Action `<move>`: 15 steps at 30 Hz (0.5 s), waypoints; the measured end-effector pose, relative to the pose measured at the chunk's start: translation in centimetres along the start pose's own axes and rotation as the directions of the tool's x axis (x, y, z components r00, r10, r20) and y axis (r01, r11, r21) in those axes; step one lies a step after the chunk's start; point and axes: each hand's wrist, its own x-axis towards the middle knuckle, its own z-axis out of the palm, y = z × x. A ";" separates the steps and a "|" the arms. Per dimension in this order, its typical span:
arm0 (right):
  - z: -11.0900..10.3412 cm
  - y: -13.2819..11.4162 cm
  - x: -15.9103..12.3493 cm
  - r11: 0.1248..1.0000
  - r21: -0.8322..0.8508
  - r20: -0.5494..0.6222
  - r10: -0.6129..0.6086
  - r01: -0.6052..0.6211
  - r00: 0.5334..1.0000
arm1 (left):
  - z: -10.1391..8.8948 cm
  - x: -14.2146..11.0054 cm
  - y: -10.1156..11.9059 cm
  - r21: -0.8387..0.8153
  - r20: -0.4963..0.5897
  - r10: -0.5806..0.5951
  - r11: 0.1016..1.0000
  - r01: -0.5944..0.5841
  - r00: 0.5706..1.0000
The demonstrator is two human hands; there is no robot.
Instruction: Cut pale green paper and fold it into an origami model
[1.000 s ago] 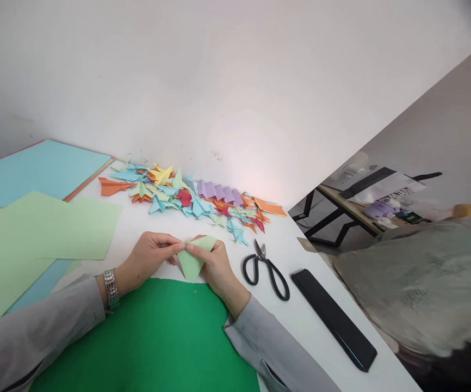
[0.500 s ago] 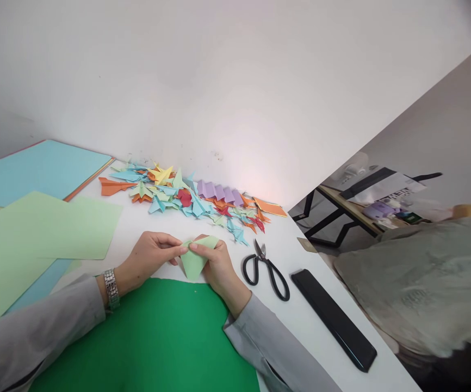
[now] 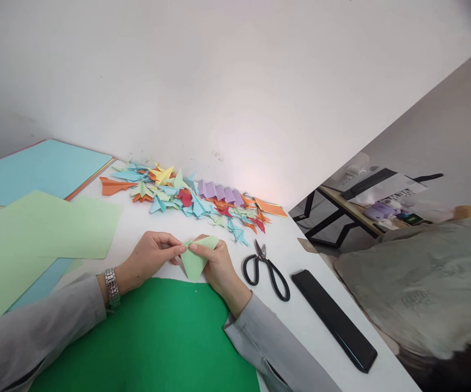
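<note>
A small folded piece of light green paper [image 3: 194, 264] is pinched between both hands, above the far edge of a large green sheet [image 3: 149, 337]. My left hand [image 3: 149, 258], with a metal watch on the wrist, grips the paper's left corner between thumb and fingers. My right hand [image 3: 221, 269] presses its thumb on the front of the paper, and its other fingers are partly hidden behind. Beyond the hands lies a pile of folded paper pieces [image 3: 186, 197] in several colours, some shaped like cranes and planes.
Black-handled scissors [image 3: 266, 269] lie right of my right hand, beside a long black case [image 3: 333, 320]. Light green sheets [image 3: 84, 226] and a blue-topped paper stack [image 3: 43, 171] lie at left. A person in a grey-green top [image 3: 419, 283] is at right, near another table [image 3: 349, 209].
</note>
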 end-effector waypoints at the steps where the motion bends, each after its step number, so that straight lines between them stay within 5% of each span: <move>1: 0.0 0.0 0.0 1.000 -0.005 0.005 0.002 -0.002 1.000 | 0.0 0.0 0.0 0.004 0.014 0.013 1.000 -0.013 1.000; 15: -0.2 0.1 0.0 0.997 -0.080 0.038 0.000 0.003 0.999 | 0.0 -0.2 0.1 0.076 0.080 0.071 0.994 -0.077 0.994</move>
